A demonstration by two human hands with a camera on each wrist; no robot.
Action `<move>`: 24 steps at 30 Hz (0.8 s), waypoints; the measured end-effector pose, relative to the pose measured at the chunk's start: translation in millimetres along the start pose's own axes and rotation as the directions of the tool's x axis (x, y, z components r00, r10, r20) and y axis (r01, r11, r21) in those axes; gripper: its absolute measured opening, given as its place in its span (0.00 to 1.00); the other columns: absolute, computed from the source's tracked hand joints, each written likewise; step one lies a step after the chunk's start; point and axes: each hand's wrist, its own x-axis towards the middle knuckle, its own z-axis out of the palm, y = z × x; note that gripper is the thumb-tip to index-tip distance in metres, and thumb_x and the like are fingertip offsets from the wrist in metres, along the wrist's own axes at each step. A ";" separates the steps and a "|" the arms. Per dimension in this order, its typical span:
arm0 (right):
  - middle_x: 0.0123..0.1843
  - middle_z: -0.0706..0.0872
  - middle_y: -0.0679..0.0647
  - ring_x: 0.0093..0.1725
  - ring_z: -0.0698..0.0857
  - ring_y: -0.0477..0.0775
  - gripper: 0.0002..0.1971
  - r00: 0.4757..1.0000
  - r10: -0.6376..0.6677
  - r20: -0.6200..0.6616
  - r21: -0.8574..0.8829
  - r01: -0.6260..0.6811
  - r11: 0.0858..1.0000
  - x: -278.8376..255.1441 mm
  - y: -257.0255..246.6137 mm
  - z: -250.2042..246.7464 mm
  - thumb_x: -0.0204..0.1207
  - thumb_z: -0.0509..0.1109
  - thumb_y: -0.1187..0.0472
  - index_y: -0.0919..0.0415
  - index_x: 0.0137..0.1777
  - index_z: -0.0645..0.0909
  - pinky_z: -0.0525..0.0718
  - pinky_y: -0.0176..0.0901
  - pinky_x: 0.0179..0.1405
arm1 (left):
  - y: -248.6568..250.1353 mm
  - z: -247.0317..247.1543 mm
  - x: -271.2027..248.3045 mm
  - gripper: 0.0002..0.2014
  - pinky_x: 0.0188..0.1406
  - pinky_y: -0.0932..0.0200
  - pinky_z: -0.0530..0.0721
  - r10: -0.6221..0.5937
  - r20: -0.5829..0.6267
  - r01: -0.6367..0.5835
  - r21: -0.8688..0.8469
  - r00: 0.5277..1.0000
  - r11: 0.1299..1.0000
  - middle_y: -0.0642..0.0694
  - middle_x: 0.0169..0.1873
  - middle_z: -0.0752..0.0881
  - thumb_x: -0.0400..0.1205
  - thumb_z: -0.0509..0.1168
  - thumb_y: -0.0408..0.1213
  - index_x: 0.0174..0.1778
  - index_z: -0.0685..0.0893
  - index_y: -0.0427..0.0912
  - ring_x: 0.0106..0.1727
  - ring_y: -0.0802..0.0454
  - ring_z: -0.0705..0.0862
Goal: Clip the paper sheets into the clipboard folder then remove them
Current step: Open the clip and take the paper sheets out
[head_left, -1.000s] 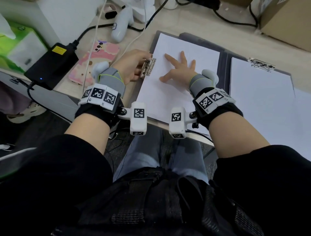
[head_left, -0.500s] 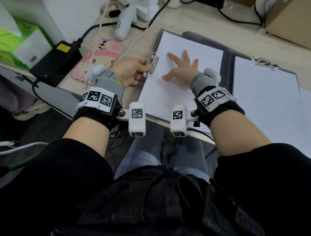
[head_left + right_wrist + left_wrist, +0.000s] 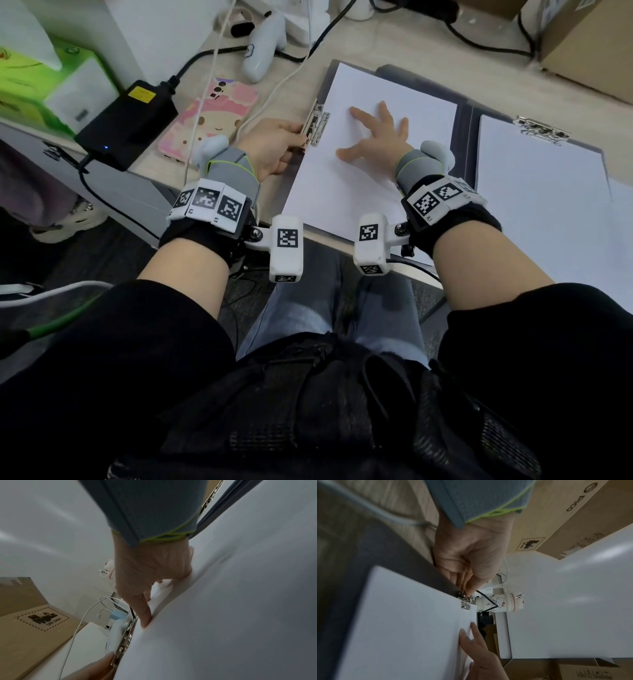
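I've got the left hand (image 3: 274,147) at the metal clip (image 3: 317,125) on the left edge of the clipboard folder (image 3: 466,113), fingers (image 3: 467,586) curled in and pinching the clip's lever. The right hand (image 3: 373,137) lies flat on the paper sheets (image 3: 342,192), fingers (image 3: 145,609) spread wide and straight, pressing the stack down on the folder's left panel. The stack sits square on that panel, its long axis running away from me across the surface (image 3: 411,44), with its left edge reaching in under the clip. That's the relation that matters: the clip is directly left of the pressing hand, at the sheet's edge, and the left hand is the one on it. I can't tell from here whether the clip is lifted or biting. My read: the clip gets worked while the right hand stops the paper from sliding. A second clipboard (image 3: 541,192) with paper lies just to the right, untouched.
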 end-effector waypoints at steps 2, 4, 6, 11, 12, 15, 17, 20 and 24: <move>0.87 0.42 0.47 0.84 0.31 0.62 0.37 0.999 -0.019 -0.035 0.034 0.021 0.999 -3.3 0.8 -0.7 0.73 0.72 0.52 0.40 0.81 0.59 0.40 0.58 0.84 | -3.1 0.0 -9.0 0.10 0.15 0.73 0.77 -0.010 0.032 0.009 0.021 0.999 1.000 0.57 0.13 0.82 0.84 0.58 0.33 0.38 0.78 0.47 0.15 0.62 0.81; 0.87 0.46 0.49 0.85 0.35 0.60 0.36 0.997 -0.050 -0.062 0.028 0.052 0.998 -9.5 1.5 -2.1 0.74 0.72 0.53 0.44 0.81 0.61 0.42 0.55 0.83 | -6.3 -0.6 -15.8 0.10 0.13 0.76 0.71 -0.006 0.052 0.006 0.009 0.999 1.000 0.57 0.15 0.83 0.83 0.59 0.30 0.38 0.79 0.47 0.14 0.64 0.78; 0.86 0.49 0.48 0.86 0.41 0.56 0.34 0.994 -0.084 -0.068 0.013 0.085 0.996 -15.0 1.9 -0.9 0.76 0.70 0.52 0.46 0.81 0.62 0.44 0.55 0.82 | -5.1 -1.7 -20.4 0.11 0.19 0.72 0.74 0.024 0.028 -0.022 -0.047 0.999 0.999 0.56 0.22 0.87 0.76 0.62 0.24 0.43 0.81 0.47 0.20 0.62 0.82; 0.86 0.54 0.47 0.85 0.56 0.52 0.31 0.983 -0.150 -0.108 0.008 0.152 0.988 -40.1 2.5 4.9 0.77 0.65 0.44 0.43 0.80 0.63 0.48 0.63 0.84 | 10.3 7.0 -41.9 0.24 0.28 0.69 0.75 0.189 -0.078 -0.201 -0.199 0.979 0.959 0.52 0.28 0.87 0.66 0.61 0.21 0.55 0.81 0.46 0.27 0.58 0.81; 0.86 0.55 0.48 0.85 0.57 0.52 0.32 0.980 -0.160 -0.121 0.052 0.167 0.985 -44.8 1.8 3.8 0.76 0.65 0.43 0.44 0.80 0.63 0.51 0.61 0.84 | 14.5 10.4 -46.9 0.25 0.28 0.70 0.79 0.219 -0.077 -0.231 -0.229 0.973 0.946 0.52 0.28 0.88 0.67 0.60 0.21 0.57 0.81 0.45 0.28 0.59 0.83; 0.85 0.58 0.52 0.84 0.59 0.51 0.31 0.955 -0.214 -0.204 0.165 0.249 0.954 -60.1 2.4 -3.7 0.78 0.66 0.44 0.49 0.80 0.65 0.55 0.52 0.85 | 27.6 20.6 -64.9 0.29 0.36 0.66 0.83 0.306 -0.011 -0.291 -0.346 0.952 0.892 0.50 0.41 0.89 0.63 0.61 0.28 0.64 0.80 0.42 0.42 0.54 0.85; 0.84 0.61 0.53 0.84 0.59 0.50 0.31 0.921 -0.266 -0.285 0.231 0.335 0.913 -74.8 4.0 -9.1 0.79 0.66 0.46 0.54 0.80 0.66 0.55 0.50 0.85 | 36.1 32.1 -77.1 0.21 0.37 0.65 0.85 0.376 0.089 -0.320 -0.368 0.923 0.873 0.52 0.44 0.89 0.69 0.62 0.35 0.59 0.81 0.46 0.46 0.54 0.84; 0.83 0.63 0.56 0.84 0.60 0.53 0.34 0.878 -0.314 -0.361 0.300 0.429 0.852 -97.7 -2.8 -12.3 0.78 0.62 0.43 0.59 0.80 0.64 0.56 0.54 0.85 | 46.5 53.2 -86.4 0.18 0.38 0.62 0.83 0.443 0.186 -0.335 -0.423 0.877 0.842 0.48 0.51 0.86 0.82 0.56 0.46 0.62 0.81 0.43 0.47 0.54 0.84; 0.80 0.68 0.64 0.77 0.72 0.62 0.41 0.815 -0.294 -0.499 0.435 0.529 0.728 -127.5 3.8 -25.7 0.75 0.58 0.33 0.60 0.81 0.62 0.77 0.48 0.73 | 63.1 98.6 -96.0 0.26 0.45 0.59 0.84 0.507 0.301 -0.372 -0.407 0.808 0.834 0.40 0.69 0.76 0.85 0.48 0.53 0.75 0.70 0.43 0.62 0.46 0.77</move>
